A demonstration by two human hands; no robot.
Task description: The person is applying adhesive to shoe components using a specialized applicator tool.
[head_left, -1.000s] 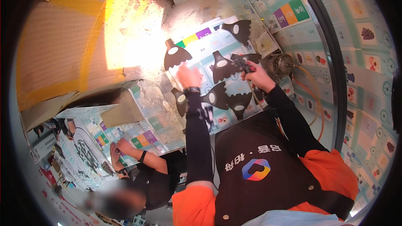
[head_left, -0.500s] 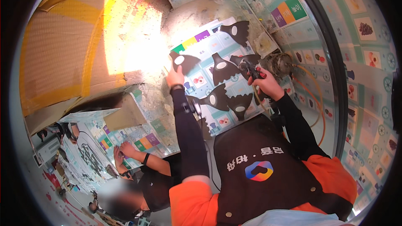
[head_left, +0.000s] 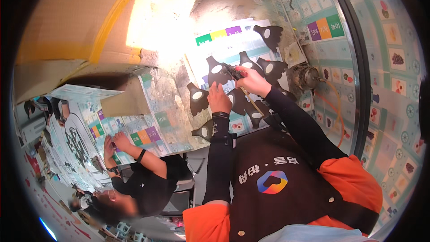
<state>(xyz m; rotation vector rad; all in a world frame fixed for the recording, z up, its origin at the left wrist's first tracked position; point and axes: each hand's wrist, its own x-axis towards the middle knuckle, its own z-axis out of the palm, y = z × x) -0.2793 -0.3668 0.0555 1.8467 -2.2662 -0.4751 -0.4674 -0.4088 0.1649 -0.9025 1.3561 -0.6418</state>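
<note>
Several dark, flared cutout pieces with white ovals lie on a printed sheet (head_left: 204,60). My left hand (head_left: 219,99) has its fingertips closed on the lower edge of one dark cutout piece (head_left: 216,69). At that piece's right edge, my right hand (head_left: 252,82) grips a black spray gun (head_left: 234,72) with red parts, its tip pointing left. A tan hose hangs down from the gun. Another cutout piece (head_left: 197,99) lies left of my left hand, and one more (head_left: 204,131) is beside my left wrist. My hands and the gun partly hide several pieces.
A stained metal pot (head_left: 306,77) with an orange hose (head_left: 339,107) stands at the right. Large cardboard (head_left: 53,31) with yellow tape rises at the left. A dark frame post (head_left: 362,71) runs along the right. A co-worker (head_left: 145,175) works at the lower left.
My left hand has come down and right, and its cutout piece is now nearer the others. The spray gun has moved left to that piece. The view has shifted.
</note>
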